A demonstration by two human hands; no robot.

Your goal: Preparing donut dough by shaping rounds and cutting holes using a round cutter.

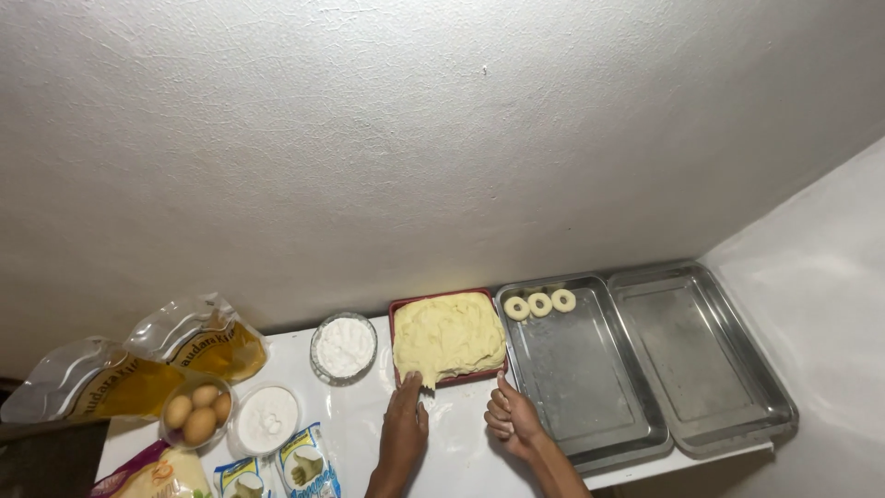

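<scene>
A red square tray (395, 314) heaped with pale yellow dough (448, 336) sits at the middle of the white table. My left hand (406, 422) lies flat on the table with its fingertips touching the dough that hangs over the tray's front edge. Just right of it, my right hand (510, 417) is curled loosely with its thumb up, next to the near metal tray (590, 406); whether it holds a bit of dough I cannot tell. Three dough rings (539, 303) lie in a row at the far end of that tray.
A second metal tray (737, 406) stands at the right by the side wall. Left of the dough are a glass bowl of white powder (344, 347), a white bowl (267, 419), a bowl of eggs (196, 410), two oil pouches (147, 369) and small packets (304, 461).
</scene>
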